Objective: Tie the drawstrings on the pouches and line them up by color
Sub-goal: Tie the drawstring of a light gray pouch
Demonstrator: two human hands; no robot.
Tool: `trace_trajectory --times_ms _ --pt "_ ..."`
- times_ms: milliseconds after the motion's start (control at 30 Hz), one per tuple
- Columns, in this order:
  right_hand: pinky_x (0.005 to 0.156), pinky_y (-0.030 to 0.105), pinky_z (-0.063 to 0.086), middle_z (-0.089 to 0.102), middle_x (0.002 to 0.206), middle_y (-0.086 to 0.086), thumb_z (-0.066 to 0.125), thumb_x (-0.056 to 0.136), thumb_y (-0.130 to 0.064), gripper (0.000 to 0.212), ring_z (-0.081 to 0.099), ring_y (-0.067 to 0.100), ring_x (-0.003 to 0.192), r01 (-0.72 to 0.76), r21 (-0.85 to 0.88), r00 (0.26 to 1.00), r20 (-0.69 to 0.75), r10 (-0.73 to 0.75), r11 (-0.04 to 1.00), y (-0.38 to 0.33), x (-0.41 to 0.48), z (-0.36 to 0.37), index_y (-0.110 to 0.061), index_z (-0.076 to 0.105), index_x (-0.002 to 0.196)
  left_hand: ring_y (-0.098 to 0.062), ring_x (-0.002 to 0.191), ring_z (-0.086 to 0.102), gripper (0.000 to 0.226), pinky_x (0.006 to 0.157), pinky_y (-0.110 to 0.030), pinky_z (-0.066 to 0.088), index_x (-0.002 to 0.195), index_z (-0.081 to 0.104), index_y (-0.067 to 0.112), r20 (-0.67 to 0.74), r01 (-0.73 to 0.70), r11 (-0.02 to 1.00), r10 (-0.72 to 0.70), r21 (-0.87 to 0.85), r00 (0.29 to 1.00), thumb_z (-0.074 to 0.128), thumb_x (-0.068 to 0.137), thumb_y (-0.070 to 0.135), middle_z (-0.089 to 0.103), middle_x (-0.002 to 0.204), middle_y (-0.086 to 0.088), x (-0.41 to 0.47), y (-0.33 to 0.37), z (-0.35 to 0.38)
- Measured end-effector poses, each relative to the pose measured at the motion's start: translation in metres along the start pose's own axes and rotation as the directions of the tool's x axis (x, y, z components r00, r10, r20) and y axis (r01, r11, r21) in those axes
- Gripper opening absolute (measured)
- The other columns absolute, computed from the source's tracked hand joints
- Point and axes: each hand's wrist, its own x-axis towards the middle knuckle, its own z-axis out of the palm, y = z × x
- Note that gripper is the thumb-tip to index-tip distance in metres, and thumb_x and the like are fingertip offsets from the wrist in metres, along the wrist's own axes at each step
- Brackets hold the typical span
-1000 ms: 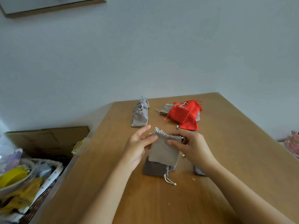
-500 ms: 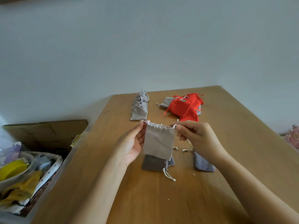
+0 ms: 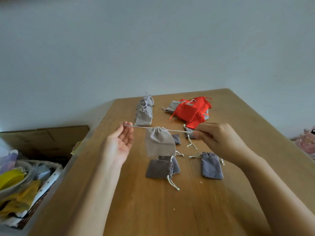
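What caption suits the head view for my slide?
Left hand and right hand pull the drawstrings of a beige pouch taut above the table; grey pouch row and red pouches behind.

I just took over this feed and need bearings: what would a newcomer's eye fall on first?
A beige pouch hangs above the middle of the table, its drawstrings stretched taut between the left hand and right hand. Behind it, a bright red pile of pouches lies at the far right, with a neat row of grey pouches at the far left.
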Motion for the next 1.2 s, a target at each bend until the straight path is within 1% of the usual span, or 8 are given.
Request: trace_trajectory --times_ms 300,400,500,667,767,867,1033,1200 --pt "0.054 0.025 0.039 0.056 0.061 -0.001 0.056 0.093 -0.026 0.028 0.05 0.015 0.061 -0.025 0.04 1.0 0.001 0.025 0.999 0.005 0.0 0.007 -0.008 0.064 0.073 -0.006 0.049 0.059 0.023 0.047 -0.016 0.046 0.082 0.06 0.011 -0.006 0.099 0.986 -0.1 -0.133 0.995 0.044 0.099 0.012 0.067 0.064 0.003 -0.001 0.001 0.002" --pt "0.058 0.036 0.045 0.059 0.063 0.0 0.06 0.096 -0.024 0.025 0.055 0.015 0.058 -0.149 0.148 0.989 0.004 0.15 0.978 -0.001 -0.003 0.015 -0.009 0.064 0.076 -0.008 0.06 0.066 0.025 0.057 -0.023 0.054 0.079 0.056 0.016 0.03 0.081 0.989 -0.078 -0.122 0.996 0.042 0.101 0.018 0.066 0.068 0.005 -0.002 0.0 0.002" --pt "0.061 0.028 0.05 0.065 0.067 0.001 0.06 0.092 -0.029 0.02 0.059 0.007 0.06 -0.283 0.383 0.954 0.014 0.301 0.879 -0.012 -0.001 0.02 -0.015 0.069 0.081 -0.012 0.069 0.071 0.029 0.065 -0.033 0.06 0.077 0.051 0.016 0.089 0.036 0.994 -0.027 -0.104 0.996 0.037 0.103 0.021 0.065 0.063 0.004 -0.007 -0.001 0.007" --pt "0.065 0.022 0.047 0.064 0.071 0.013 0.056 0.09 -0.029 0.024 0.056 0.011 0.065 -0.267 0.667 0.957 0.099 0.272 0.696 -0.037 0.002 0.022 -0.011 0.071 0.086 -0.004 0.042 0.041 0.022 0.044 -0.015 0.042 0.071 0.063 0.015 0.196 -0.079 0.963 0.028 0.257 0.98 0.059 0.085 0.032 0.043 0.05 0.008 -0.027 -0.011 0.018" --pt "0.066 0.021 0.044 0.062 0.072 -0.005 0.061 0.093 -0.031 0.02 0.056 0.005 0.068 -0.218 0.621 0.975 0.104 0.197 0.753 -0.048 -0.001 0.028 -0.016 0.068 0.083 -0.006 0.041 0.03 0.024 0.04 -0.013 0.025 0.064 0.072 0.015 0.281 -0.184 0.804 0.022 0.566 0.96 0.069 0.071 0.037 0.04 0.052 0.006 -0.038 -0.019 0.022" --pt "0.068 0.028 0.046 0.06 0.085 -0.009 0.059 0.09 -0.035 0.012 0.058 0.014 0.08 -0.12 0.56 0.993 0.056 0.107 0.82 -0.057 -0.001 0.034 -0.03 0.065 0.081 -0.009 0.042 0.028 0.043 0.041 -0.017 0.024 0.066 0.07 0.004 0.348 -0.222 0.648 -0.071 0.729 0.935 0.073 0.064 0.047 0.041 0.052 -0.004 -0.044 -0.023 0.025" --pt "0.071 0.022 0.047 0.054 0.087 -0.011 0.059 0.09 -0.036 0.018 0.056 0.013 0.081 -0.119 0.532 0.992 0.03 0.122 0.838 -0.06 -0.002 0.037 -0.024 0.065 0.078 -0.011 0.043 0.035 0.028 0.044 -0.019 0.029 0.07 0.071 0.0 0.45 -0.27 0.548 -0.224 0.792 0.865 0.066 0.088 0.021 0.052 0.057 -0.013 -0.049 -0.023 0.024" --pt "0.063 0.023 0.041 0.055 0.073 -0.006 0.063 0.087 -0.032 0.016 0.05 0.012 0.068 -0.135 0.509 0.989 0.021 0.144 0.85 -0.058 -0.003 0.04 -0.023 0.06 0.074 -0.012 0.051 0.044 0.024 0.049 -0.02 0.037 0.076 0.074 -0.001 0.544 -0.224 0.663 -0.325 0.715 0.774 0.059 0.082 0.017 0.063 0.072 -0.019 -0.05 -0.018 0.023"
